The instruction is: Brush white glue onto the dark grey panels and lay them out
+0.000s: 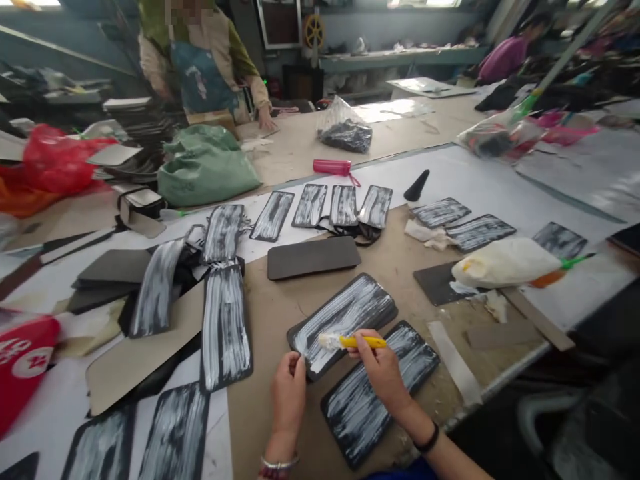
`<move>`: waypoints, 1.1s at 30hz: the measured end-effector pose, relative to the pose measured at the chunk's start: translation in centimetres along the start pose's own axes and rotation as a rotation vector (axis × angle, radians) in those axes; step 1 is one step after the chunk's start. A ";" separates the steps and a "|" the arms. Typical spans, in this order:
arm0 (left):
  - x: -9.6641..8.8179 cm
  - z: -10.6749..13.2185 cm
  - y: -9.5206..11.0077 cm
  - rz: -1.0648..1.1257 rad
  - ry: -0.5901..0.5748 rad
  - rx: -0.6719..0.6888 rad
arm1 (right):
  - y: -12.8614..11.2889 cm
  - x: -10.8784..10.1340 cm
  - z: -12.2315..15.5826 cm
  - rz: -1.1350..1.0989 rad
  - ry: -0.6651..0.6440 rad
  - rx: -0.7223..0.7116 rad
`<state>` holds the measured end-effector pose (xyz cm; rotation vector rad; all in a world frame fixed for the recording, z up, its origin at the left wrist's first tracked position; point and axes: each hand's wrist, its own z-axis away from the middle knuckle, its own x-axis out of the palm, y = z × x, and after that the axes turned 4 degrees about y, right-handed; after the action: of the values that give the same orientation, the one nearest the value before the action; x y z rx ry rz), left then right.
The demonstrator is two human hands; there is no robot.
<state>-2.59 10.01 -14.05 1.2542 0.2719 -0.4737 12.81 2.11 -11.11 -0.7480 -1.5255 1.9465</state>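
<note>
My right hand (381,370) is closed around the yellow handle of a paintbrush (369,341). The brush's pale bristles rest on a dark rounded panel (350,313) streaked with white paste. At that panel's near left corner, my left hand (289,387) has its fingers pinched together on the edge. Partly under my right forearm lies a second streaked panel (373,407). Beyond the brushed one sits a plain dark panel (314,258) with no paste on it.
Several coated panels (227,333) lie around the table. A white bag (505,263) rests on a dark piece at right. Farther back are a pink bottle (332,167), a black cone (417,185) and a green bag (205,167). Another person (205,73) stands across the table.
</note>
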 end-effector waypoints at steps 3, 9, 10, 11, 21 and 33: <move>-0.5 -0.8 -0.5 0.100 -0.020 -0.104 | 0.0 -0.4 -0.5 0.011 -0.006 0.003; -3.0 -1.6 -2.7 0.137 -0.012 -0.173 | -1.6 -5.3 -2.7 0.140 0.164 -0.024; -3.5 -1.6 -3.2 0.145 -0.018 -0.190 | -2.1 -6.2 -3.2 0.107 0.185 -0.015; -4.1 -1.7 -3.5 0.150 -0.018 -0.214 | -2.5 -7.0 -3.6 0.057 0.190 0.004; -6.1 -1.1 -2.8 0.158 0.065 -0.380 | -4.0 -6.1 -10.7 0.880 -0.215 -0.130; -5.6 -1.4 -4.5 0.303 0.138 -0.430 | -0.2 -3.2 -13.3 1.101 -0.419 -0.113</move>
<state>-9.55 11.34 -15.77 0.8859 0.2772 -0.0598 24.57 8.78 -13.34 -1.5265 -1.6131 2.9551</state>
